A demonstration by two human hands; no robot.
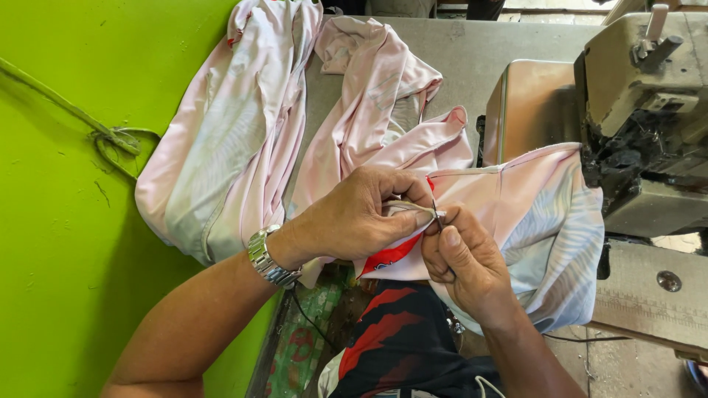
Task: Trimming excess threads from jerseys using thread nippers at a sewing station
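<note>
My left hand (pixel 358 217), with a metal watch on the wrist, pinches a seam edge of a pale pink garment (pixel 538 214) between thumb and fingers. My right hand (pixel 464 265) grips a thin dark metal tool (pixel 437 215), its tip at the same seam right beside the left fingertips. The garment drapes over the table edge toward my lap, with a red trim strip (pixel 391 254) showing under my left hand.
More pink garments (pixel 228 140) lie piled on the grey table (pixel 472 51) and hang over its left edge. A worn sewing machine (pixel 649 110) stands at the right. A bright green wall (pixel 66 221) with a cord is on the left.
</note>
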